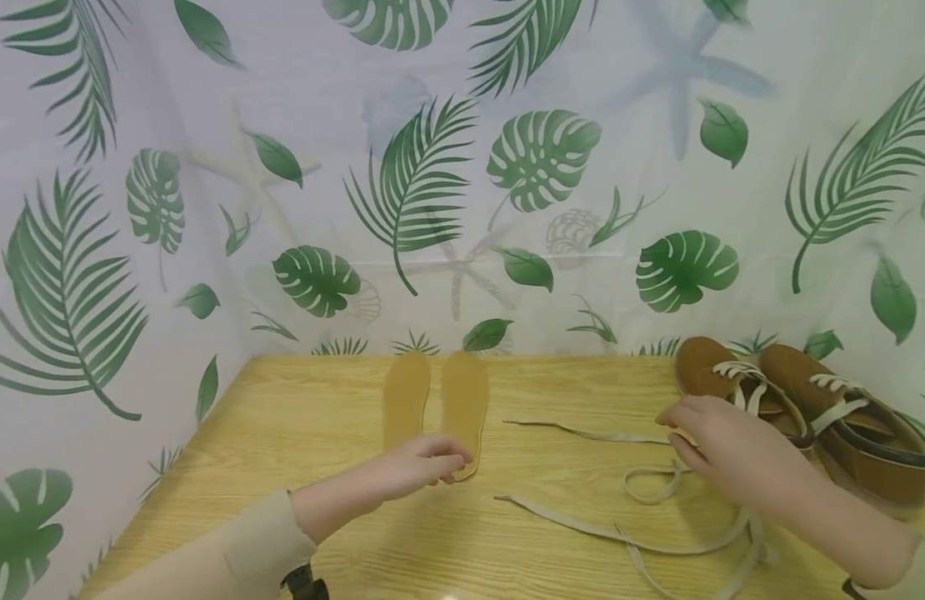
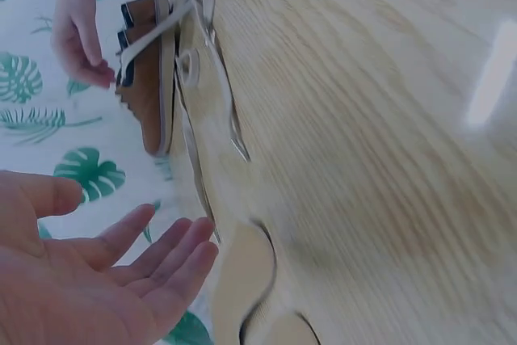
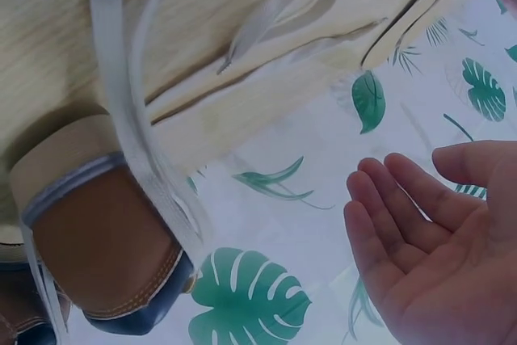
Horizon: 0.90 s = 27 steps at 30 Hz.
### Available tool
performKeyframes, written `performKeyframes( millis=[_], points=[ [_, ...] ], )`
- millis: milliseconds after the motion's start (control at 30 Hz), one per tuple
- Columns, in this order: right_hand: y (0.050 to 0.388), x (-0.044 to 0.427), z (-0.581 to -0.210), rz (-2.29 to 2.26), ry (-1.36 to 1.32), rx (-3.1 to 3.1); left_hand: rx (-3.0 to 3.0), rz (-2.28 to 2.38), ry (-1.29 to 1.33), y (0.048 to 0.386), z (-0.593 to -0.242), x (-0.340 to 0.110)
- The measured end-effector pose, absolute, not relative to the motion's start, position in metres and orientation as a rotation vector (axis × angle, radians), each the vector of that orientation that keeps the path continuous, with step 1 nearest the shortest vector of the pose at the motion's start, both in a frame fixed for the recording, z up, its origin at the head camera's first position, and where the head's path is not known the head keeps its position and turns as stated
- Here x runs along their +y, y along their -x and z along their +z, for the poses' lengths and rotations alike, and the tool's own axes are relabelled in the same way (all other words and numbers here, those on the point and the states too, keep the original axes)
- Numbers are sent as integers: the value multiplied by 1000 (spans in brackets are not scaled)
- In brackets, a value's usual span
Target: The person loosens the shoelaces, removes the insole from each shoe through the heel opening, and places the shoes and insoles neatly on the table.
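Two tan insoles (image 1: 465,392) lie side by side on the wooden table. My left hand (image 1: 413,468) hovers over the heel end of the right-hand insole, fingers relaxed; the left wrist view shows its palm bare. My right hand (image 1: 725,442) is in front of a pair of brown shoes (image 1: 878,467), hiding part of the nearer one. In the right wrist view its palm is bare too, fingers loosely bent. Loose pale shoelaces (image 1: 582,525) trail across the table below and left of that hand. One lace (image 3: 121,62) runs over the shoe's heel (image 3: 105,240).
The table (image 1: 282,467) ends at the back and left against a white cloth (image 1: 305,200) printed with green leaves. The shoes stand at the back right, close to that cloth. A dark watch or band (image 1: 307,582) is on the left wrist.
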State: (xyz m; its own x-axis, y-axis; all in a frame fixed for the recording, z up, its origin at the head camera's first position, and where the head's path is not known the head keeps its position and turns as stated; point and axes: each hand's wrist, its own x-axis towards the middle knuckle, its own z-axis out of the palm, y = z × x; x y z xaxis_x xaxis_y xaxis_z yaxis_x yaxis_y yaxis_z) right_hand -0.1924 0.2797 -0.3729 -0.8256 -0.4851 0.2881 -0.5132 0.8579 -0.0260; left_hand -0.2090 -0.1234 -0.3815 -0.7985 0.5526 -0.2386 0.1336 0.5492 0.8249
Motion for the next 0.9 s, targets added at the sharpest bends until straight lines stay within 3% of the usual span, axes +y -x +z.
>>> performKeyframes(
  millis=[400, 900],
  points=[
    [177, 277, -399, 69, -760, -2789, 2936, 537, -471, 186, -390, -180],
    [160, 268, -412, 189, -517, -2939, 3212, 142, -345, 175, -409, -198]
  ],
)
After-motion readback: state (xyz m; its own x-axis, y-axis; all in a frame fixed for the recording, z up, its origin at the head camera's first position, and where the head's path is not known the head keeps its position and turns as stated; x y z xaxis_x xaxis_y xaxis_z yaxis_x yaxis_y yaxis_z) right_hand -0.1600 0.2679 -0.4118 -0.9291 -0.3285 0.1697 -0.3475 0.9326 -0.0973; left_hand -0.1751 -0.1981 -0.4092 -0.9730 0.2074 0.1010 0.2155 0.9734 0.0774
